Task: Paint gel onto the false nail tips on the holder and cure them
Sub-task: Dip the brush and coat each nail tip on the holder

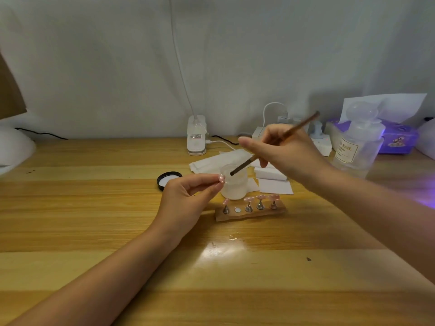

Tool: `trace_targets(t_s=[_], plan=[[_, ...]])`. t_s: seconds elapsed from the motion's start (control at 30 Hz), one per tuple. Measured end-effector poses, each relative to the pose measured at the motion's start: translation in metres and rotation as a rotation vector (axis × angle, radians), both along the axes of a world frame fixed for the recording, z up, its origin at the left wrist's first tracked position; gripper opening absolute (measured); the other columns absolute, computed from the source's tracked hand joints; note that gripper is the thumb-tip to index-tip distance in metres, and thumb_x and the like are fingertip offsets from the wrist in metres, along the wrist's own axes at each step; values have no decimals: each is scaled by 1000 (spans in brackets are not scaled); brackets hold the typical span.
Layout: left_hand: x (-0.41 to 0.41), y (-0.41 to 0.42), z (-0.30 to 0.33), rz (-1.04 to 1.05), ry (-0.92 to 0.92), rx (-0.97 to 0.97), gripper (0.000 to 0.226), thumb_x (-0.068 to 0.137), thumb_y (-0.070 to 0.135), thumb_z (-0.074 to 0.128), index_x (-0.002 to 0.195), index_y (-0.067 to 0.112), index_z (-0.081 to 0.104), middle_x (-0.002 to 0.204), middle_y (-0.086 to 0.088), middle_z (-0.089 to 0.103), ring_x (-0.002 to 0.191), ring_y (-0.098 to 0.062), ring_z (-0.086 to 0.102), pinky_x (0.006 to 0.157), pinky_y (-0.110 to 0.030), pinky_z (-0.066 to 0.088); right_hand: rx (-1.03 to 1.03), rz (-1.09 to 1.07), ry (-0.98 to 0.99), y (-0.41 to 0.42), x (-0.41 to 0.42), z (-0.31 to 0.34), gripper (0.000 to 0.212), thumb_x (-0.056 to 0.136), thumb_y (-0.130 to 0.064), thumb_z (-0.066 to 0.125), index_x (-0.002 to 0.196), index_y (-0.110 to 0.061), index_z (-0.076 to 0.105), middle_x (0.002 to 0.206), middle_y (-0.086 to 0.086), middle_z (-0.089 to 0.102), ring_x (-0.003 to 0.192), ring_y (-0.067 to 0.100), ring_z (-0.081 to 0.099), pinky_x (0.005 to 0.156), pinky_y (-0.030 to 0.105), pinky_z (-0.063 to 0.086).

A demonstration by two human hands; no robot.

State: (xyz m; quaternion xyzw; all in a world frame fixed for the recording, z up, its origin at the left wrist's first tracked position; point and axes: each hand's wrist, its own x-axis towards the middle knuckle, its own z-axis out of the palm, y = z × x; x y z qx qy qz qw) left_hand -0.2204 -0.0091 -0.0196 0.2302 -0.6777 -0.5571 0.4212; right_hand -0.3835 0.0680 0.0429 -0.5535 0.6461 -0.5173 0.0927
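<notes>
A wooden holder [253,214] lies on the table with several metal pegs, each topped by a pink nail tip [260,197]; one slot shows a bare white disc [238,210]. My left hand [186,198] pinches one peg with a pink nail tip [221,178] just left of a frosted jar [234,183]. My right hand [284,151] grips a brown brush [273,143], its tip inside the jar's opening.
A black jar lid [168,179] lies left of the jar. White wipes [274,182] and paper sit behind it. A white clip lamp [196,135], chargers, a clear bottle [357,147] and a purple tissue box [397,137] line the back; purple light glows at the right edge.
</notes>
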Motion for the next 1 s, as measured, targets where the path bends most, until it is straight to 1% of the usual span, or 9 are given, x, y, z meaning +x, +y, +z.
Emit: trace_targets(t_s=[0.07, 0.17, 0.23, 0.33, 0.47, 0.57, 0.73, 0.9, 1.0], plan=[[0, -1, 0, 6, 1, 5, 16, 66, 18, 71, 78, 28, 74, 86, 9, 73, 84, -3, 67, 71, -12, 50, 111, 41, 114, -12, -2, 9, 29, 77, -35, 69, 62, -14, 55, 53, -5, 56, 45, -4, 51, 49, 8, 42], [0, -1, 0, 11, -23, -16, 18, 72, 7, 71, 81, 23, 72, 86, 5, 73, 83, -3, 67, 72, -12, 50, 249, 67, 259, -26, -1, 18, 31, 76, -34, 71, 58, -17, 52, 52, -5, 54, 41, -6, 49, 41, 5, 36], [0, -1, 0, 7, -30, -19, 19, 74, 3, 70, 81, 21, 72, 85, 5, 73, 82, -3, 68, 71, -12, 50, 342, 86, 320, -33, 1, 21, 32, 76, -33, 71, 57, -17, 51, 50, -7, 53, 40, -5, 49, 39, 5, 34], [0, -1, 0, 4, -40, -16, 21, 76, 2, 69, 81, 23, 72, 84, 5, 73, 82, -3, 68, 71, -12, 50, 450, 120, 359, -41, 3, 21, 31, 77, -31, 72, 58, -17, 52, 50, -7, 54, 42, -1, 50, 42, 8, 38], [0, -1, 0, 6, -45, -24, 21, 76, 4, 69, 81, 24, 71, 85, 6, 73, 83, -3, 67, 72, -12, 51, 528, 150, 304, -45, 2, 16, 32, 78, -29, 71, 56, -17, 52, 47, -8, 53, 39, -3, 49, 44, 10, 39], [0, 0, 1, 4, -40, -20, 20, 77, 4, 69, 82, 23, 71, 85, 8, 73, 81, -1, 67, 71, -12, 50, 517, 145, 242, -46, -1, 17, 33, 79, -29, 70, 55, -16, 51, 42, -10, 52, 40, -3, 49, 50, 14, 38], [0, 0, 0, 11, -53, -23, 19, 77, 5, 69, 82, 23, 71, 85, 8, 73, 81, -1, 67, 72, -12, 50, 530, 157, 188, -45, -2, 11, 32, 80, -27, 70, 55, -16, 51, 39, -11, 51, 39, -5, 48, 52, 17, 37], [0, 0, 1, 10, -57, -38, 21, 77, 4, 69, 82, 25, 71, 83, 10, 73, 79, 0, 66, 70, -11, 50, 483, 141, 135, -45, -2, 10, 32, 81, -26, 68, 56, -16, 51, 37, -13, 50, 39, -6, 49, 39, 6, 37], [0, 1, 1, 11, -62, -44, 21, 77, 5, 69, 82, 26, 71, 83, 11, 72, 79, 1, 66, 69, -11, 50, 491, 131, 148, -45, -1, 7, 31, 81, -26, 69, 56, -16, 51, 37, -12, 50, 39, -5, 48, 39, 5, 36]])
